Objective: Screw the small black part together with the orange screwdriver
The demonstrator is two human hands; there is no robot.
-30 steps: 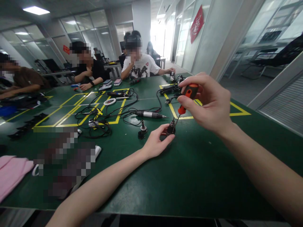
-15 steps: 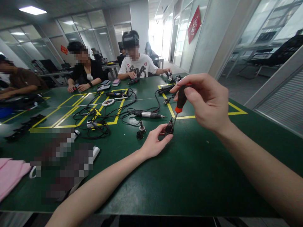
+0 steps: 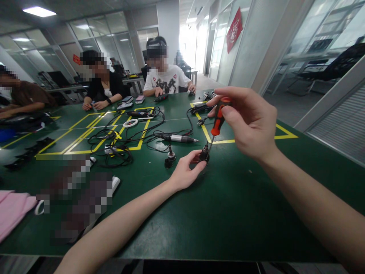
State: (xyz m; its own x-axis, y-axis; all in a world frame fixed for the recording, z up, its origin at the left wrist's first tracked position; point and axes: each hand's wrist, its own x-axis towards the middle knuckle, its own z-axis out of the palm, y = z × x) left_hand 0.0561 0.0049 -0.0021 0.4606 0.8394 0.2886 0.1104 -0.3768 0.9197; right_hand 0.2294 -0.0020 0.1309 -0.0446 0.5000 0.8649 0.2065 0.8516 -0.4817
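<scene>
My left hand (image 3: pixel 186 171) is closed around a small black round part with a metal stem (image 3: pixel 204 153), keeping it upright on the green table. Above it, my right hand (image 3: pixel 248 121) grips a red and black screwdriver (image 3: pixel 219 121) by the handle, thumb on one side and fingers on the other. The screwdriver leans slightly, and its thin shaft reaches down to the black part's edge; the tip's exact seat is hidden. Left of my left hand stand a metal-stemmed part on a round base (image 3: pixel 171 153) and a small black cap (image 3: pixel 168 163).
A black and silver pen-shaped power tool (image 3: pixel 179 138) with a cord lies beyond my hands. Tangled black cables (image 3: pixel 122 156) and a white ring (image 3: pixel 130 123) are to the left. Two blurred flat objects and pink cloth (image 3: pixel 15 211) lie near left. Several people sit across the table.
The screwdriver handle has turned in my right fingers, showing more red now. My left hand and the black part stay in place. A person opposite has drawn one hand inward.
</scene>
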